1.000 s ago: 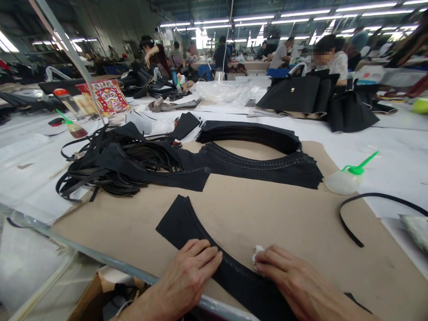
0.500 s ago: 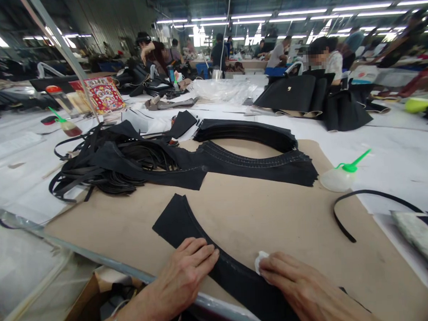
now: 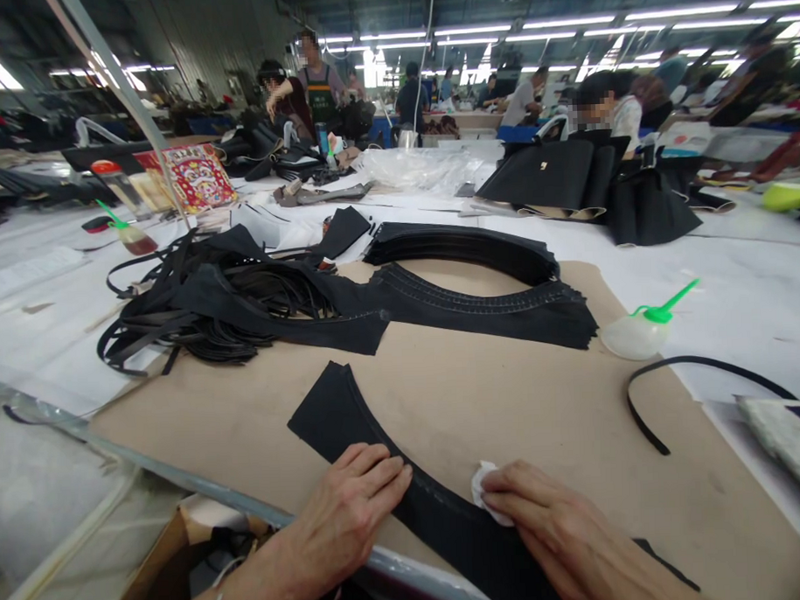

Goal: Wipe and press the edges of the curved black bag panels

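A curved black leather-like piece [image 3: 440, 517] with a raised strip along its inner edge lies on the brown board [image 3: 482, 393]. My left hand [image 3: 355, 503] rests on the piece, its fingers laid over it up to the strip; the thumb is hidden. In my right hand [image 3: 565, 522] a small wad of white cloth [image 3: 483, 488] is pinched against the curved edge. The piece's near end runs under my right hand and out of view. Beyond both hands lies a similar black piece [image 3: 486, 323] with toothed seams, beside a stack of curved black pieces [image 3: 457, 244].
A heap of black strips [image 3: 243, 314] lies at left. On the right stand a squeeze bottle with green spout [image 3: 637, 334] and a loose black strip [image 3: 647, 423]. Another green-spouted bottle [image 3: 135, 239] and a red box [image 3: 199, 177] are farther back. Several people work behind.
My right hand and the white wad have shifted slightly up and left along the curved edge. My left hand stays in place. Far back, another person has come into view.
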The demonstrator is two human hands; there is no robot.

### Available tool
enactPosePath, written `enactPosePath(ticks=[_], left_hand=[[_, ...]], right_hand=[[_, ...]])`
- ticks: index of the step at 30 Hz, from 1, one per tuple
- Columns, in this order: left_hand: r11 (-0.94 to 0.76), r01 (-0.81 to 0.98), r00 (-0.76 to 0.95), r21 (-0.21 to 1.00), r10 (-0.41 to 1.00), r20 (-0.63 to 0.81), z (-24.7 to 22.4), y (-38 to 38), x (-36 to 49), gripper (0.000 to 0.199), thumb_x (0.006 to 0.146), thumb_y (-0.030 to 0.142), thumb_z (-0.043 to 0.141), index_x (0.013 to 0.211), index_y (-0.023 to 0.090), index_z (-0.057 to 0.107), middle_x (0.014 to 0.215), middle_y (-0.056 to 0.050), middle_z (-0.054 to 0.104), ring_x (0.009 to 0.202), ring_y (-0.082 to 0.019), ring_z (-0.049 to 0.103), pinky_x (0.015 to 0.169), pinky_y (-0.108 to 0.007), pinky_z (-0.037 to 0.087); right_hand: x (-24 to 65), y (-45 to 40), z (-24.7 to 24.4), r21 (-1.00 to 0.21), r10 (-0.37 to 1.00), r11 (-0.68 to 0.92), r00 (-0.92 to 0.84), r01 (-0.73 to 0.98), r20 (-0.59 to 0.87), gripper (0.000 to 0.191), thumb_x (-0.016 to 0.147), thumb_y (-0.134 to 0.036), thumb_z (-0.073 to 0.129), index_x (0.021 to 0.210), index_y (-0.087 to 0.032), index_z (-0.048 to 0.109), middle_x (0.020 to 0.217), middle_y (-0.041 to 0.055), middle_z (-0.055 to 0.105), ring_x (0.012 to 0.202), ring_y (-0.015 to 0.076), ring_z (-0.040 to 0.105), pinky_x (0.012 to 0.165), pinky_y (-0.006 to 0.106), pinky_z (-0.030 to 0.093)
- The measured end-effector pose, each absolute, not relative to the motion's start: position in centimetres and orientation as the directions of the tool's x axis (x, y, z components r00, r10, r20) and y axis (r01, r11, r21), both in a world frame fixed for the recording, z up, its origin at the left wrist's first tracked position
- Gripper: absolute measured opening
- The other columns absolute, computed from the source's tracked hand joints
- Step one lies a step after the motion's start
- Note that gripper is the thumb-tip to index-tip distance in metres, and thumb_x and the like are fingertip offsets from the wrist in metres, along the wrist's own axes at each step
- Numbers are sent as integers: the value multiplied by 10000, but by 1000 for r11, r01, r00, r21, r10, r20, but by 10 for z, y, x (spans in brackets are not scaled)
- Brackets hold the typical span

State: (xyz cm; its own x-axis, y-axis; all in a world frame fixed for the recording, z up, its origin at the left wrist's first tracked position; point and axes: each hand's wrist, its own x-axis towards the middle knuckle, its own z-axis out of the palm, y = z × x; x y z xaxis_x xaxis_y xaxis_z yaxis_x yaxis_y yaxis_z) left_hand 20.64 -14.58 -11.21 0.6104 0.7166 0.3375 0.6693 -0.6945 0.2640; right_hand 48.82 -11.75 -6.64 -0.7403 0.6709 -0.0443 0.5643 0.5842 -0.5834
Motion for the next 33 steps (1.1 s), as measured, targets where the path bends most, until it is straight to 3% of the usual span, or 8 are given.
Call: enactPosePath(ticks=[6, 14, 19, 22, 29, 33], left_hand=[[-695, 673, 618, 255, 717, 323, -115, -146, 207, 404, 885, 48, 423, 1259, 115, 559, 1164, -100, 649, 1054, -233, 536, 926, -391, 482], [-682, 677, 613, 275, 730, 300, -115, -146, 205, 413, 886, 40, 422, 1264, 135, 557, 1191, -91, 641, 1069, -235, 530, 940, -391, 470], [-684, 675, 615, 275, 729, 300, -115, -146, 206, 396, 907, 52, 414, 1272, 123, 547, 1189, -90, 639, 1069, -236, 524, 942, -394, 464], [-685, 673, 618, 280, 728, 297, -116, -147, 206, 391, 913, 61, 408, 1274, 122, 546, 1190, -89, 639, 1066, -238, 524, 940, -397, 460], [-689, 666, 620, 288, 725, 301, -115, -146, 204, 398, 899, 55, 427, 1270, 133, 548, 1200, -82, 639, 1060, -231, 528, 942, -383, 453], [-684, 673, 622, 282, 730, 284, -117, -147, 204, 397, 908, 65, 437, 1285, 137, 536, 1217, -79, 631, 1070, -230, 521, 954, -387, 442]], right_hand=[[441, -111, -67, -602, 607, 643, -794, 474, 23, 451, 919, -31, 359, 1290, -188, 561, 1307, 100, 559, 1235, 191, 501, 1087, 364, 416], [470, -115, -69, -586, 609, 628, -792, 512, -40, 353, 908, -52, 377, 1085, -194, 648, 1109, 86, 629, 1020, 178, 604, 934, 303, 520], [444, -109, -68, -593, 613, 639, -790, 490, 8, 408, 918, -36, 360, 1231, -167, 587, 1247, 106, 578, 1182, 180, 526, 1048, 320, 443], [440, -111, -77, -584, 582, 671, -813, 457, 31, 453, 873, 6, 379, 1234, -174, 586, 1241, 86, 581, 1186, 185, 516, 1075, 336, 417], [465, -114, -68, -624, 628, 582, -776, 521, -62, 309, 891, -58, 409, 987, -204, 664, 1048, 69, 640, 965, 169, 625, 888, 268, 529], [447, -107, -64, -629, 638, 584, -769, 513, -35, 375, 920, -58, 368, 1163, -192, 621, 1197, 90, 603, 1108, 167, 580, 997, 288, 478]])
